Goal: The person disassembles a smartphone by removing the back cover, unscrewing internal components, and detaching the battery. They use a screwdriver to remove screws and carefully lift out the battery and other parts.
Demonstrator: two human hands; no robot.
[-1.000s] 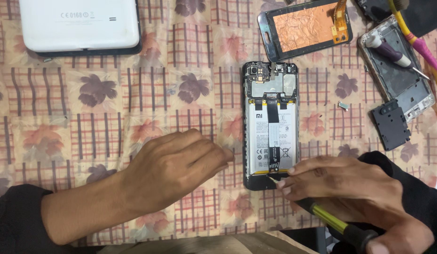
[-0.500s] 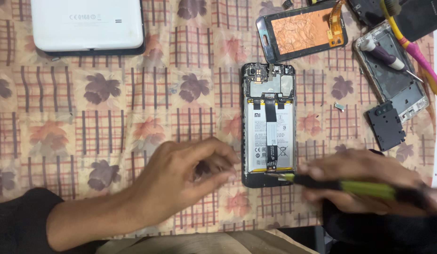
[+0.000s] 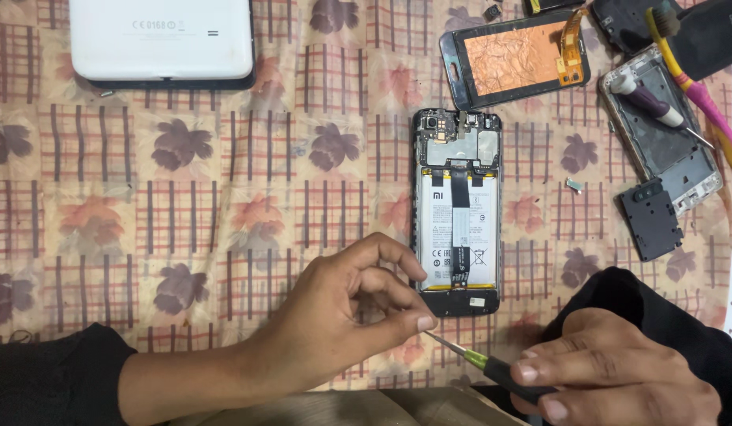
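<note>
An opened phone (image 3: 458,213) lies back-up on the checked cloth, its battery, flat cable and boards exposed. My left hand (image 3: 334,315) rests just left of the phone's bottom end. Its fingers are curled, and the thumb tip meets the metal tip of a screwdriver (image 3: 492,367). I cannot see anything tiny between the fingers. My right hand (image 3: 618,371), at the lower right, grips the screwdriver's black and green handle, with the shaft pointing up-left below the phone.
A white device (image 3: 161,39) lies face-down at the top left. At the top right are a detached screen panel (image 3: 515,59), a bare phone frame (image 3: 665,142) with a small tool in it, a pink and yellow brush (image 3: 697,87), a black cover piece (image 3: 653,217) and a tiny loose part (image 3: 575,185).
The screwdriver tip has come off the phone's bottom edge and moved down. My left hand's fingers closed in to meet the tip. My right hand drew back to the lower right.
</note>
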